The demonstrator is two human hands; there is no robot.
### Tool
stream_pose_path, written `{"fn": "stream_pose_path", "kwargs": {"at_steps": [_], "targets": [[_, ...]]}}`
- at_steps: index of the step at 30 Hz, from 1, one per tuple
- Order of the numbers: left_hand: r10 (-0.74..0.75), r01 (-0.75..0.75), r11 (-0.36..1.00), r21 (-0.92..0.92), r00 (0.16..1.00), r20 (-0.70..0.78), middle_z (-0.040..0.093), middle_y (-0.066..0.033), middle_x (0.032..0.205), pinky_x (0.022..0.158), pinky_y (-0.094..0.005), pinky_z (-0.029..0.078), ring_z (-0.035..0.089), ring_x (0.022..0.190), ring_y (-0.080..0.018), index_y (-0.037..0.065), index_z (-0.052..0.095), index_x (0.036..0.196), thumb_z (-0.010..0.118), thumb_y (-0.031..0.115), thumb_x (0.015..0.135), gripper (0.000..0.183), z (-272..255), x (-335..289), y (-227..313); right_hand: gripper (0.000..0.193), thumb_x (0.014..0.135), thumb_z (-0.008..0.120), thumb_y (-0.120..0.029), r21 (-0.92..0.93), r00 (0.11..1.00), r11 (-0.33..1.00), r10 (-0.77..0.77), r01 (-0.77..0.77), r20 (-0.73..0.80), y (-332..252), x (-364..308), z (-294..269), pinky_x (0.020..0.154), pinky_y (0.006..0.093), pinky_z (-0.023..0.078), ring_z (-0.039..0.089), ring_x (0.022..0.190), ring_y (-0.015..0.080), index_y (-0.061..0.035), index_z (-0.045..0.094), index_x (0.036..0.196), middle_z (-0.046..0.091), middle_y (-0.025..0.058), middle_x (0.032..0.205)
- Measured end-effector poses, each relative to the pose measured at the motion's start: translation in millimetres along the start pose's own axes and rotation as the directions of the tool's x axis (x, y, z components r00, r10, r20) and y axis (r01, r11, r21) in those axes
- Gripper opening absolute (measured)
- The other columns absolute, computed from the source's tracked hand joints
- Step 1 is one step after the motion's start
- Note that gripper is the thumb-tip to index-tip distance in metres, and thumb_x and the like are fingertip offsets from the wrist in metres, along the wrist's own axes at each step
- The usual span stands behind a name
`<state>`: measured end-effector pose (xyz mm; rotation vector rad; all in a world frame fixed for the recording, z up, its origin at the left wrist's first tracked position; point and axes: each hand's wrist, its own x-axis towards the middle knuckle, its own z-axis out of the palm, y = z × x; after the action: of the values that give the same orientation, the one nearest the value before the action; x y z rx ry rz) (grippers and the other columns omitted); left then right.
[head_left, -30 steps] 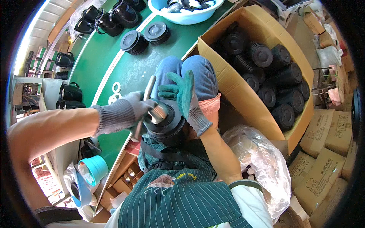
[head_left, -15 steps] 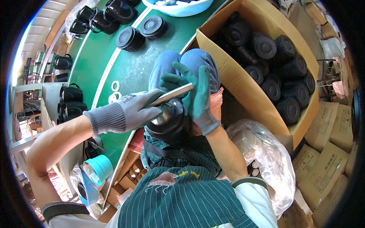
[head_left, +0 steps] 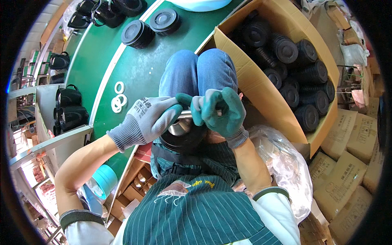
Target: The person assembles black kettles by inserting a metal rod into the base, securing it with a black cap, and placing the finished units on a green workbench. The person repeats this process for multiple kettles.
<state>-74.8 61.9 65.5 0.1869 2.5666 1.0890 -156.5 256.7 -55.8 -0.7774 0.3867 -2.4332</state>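
Both my hands wear grey gloves with green palms and meet over my lap. My left hand (head_left: 154, 117) is closed around one end of a shiny metal tube (head_left: 186, 114). My right hand (head_left: 220, 112) has its fingers curled round the other end, so most of the tube is hidden. Just under the tube, a silver rounded metal piece (head_left: 179, 128) sits on a black round part (head_left: 182, 142) resting on my lap. The gloves cover much of that part.
Left is a green table (head_left: 126, 65) with stacked black lids (head_left: 136, 33), white rings (head_left: 117, 104) and black pots (head_left: 108, 14). A cardboard box (head_left: 277, 118) of black lid stacks stands right, near clear plastic bags (head_left: 281, 163) and closed cartons (head_left: 343, 171).
My right hand has gone from open, with fingers spread beside the tube, to curled around its end. The tube now lies more level and lower, and my left hand has shifted slightly right.
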Motion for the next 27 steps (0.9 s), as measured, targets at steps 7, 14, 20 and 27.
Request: {"fn": "stream_pose_path", "kwargs": {"at_steps": [7, 14, 20, 27], "targets": [[-0.096, 0.115, 0.979, 0.166, 0.988, -0.122, 0.064, -0.017, 0.091, 0.074, -0.0459, 0.055, 0.068, 0.086, -0.0385, 0.011, 0.063, 0.111, 0.055, 0.033, 0.103, 0.025, 19.5, 4.8, 26.8, 0.022, 0.106, 0.06, -0.023, 0.177, 0.982, 0.967, 0.171, -0.183, 0.081, 5.4, 11.9, -45.5, 0.069, 0.035, 0.051, 0.055, 0.065, 0.0201, -0.0034, 0.065, 0.098, 0.055, 0.0039, 0.081], [0.005, -0.017, 0.992, 0.126, 0.996, 0.09, 0.067, -0.0126, 0.087, 0.069, -0.0407, 0.058, 0.07, 0.076, -0.0322, 0.015, 0.069, 0.121, 0.05, 0.038, 0.099, 0.037, 5.2, 19.6, -12.0, 0.059, 0.107, 0.047, -0.034, -0.311, 0.951, 0.899, 0.304, -0.308, -0.063, -36.4, 7.9, -1.3, 0.072, 0.0366, 0.049, 0.05, 0.061, 0.0214, -0.013, 0.052, 0.052, 0.052, 0.0013, 0.05], [0.427, -0.434, 0.896, -0.094, 0.9, -0.084, 0.067, -0.0101, 0.082, 0.063, -0.0421, 0.056, 0.07, 0.074, -0.031, 0.015, 0.068, 0.107, 0.053, 0.037, 0.099, 0.028, 11.9, 47.0, -63.8, 0.027, 0.091, 0.07, -0.033, -0.276, 0.837, 0.927, -0.07, 0.256, 0.543, -5.5, 22.8, 12.2, 0.075, 0.0376, 0.052, 0.055, 0.064, 0.019, -0.0128, 0.067, 0.073, 0.061, -0.0005, 0.067], [0.64, -0.629, 0.768, -0.12, 0.755, 0.143, 0.068, -0.0068, 0.087, 0.066, -0.0445, 0.055, 0.07, 0.079, -0.029, 0.015, 0.065, 0.106, 0.05, 0.04, 0.101, 0.03, 20.2, 127.3, -61.1, 0.027, 0.077, 0.085, -0.035, -0.814, 0.786, 0.574, 0.465, 0.083, 0.408, -66.3, 36.7, 45.4, 0.087, 0.0448, 0.058, 0.056, 0.065, 0.0182, -0.0149, 0.067, 0.077, 0.053, -0.0036, 0.07]]}}
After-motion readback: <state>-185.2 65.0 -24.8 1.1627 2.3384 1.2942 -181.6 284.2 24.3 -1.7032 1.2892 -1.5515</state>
